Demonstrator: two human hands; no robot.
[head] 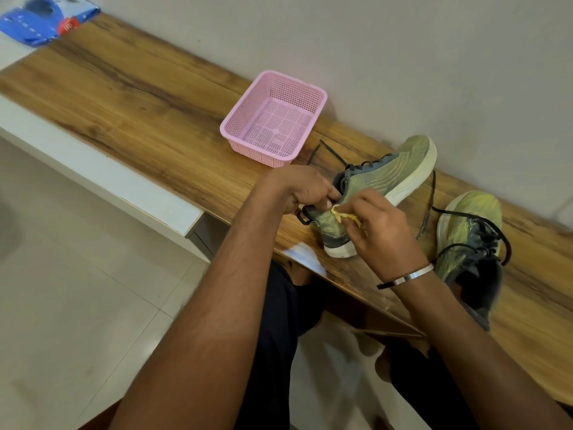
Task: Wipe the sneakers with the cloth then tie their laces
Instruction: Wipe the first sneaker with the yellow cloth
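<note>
Sneaker (381, 184) steadied at collar by left hand (297, 189); yellow cloth (440, 216) pinched by right hand (383, 223), pressed to heel for wiping; laces untied.

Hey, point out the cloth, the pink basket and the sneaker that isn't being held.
cloth (440, 216): head view, on the yellow fold showing under the right hand's fingers.
pink basket (280, 78): head view, on its far rim.
free sneaker (477, 209): head view, on its green toe.
</note>
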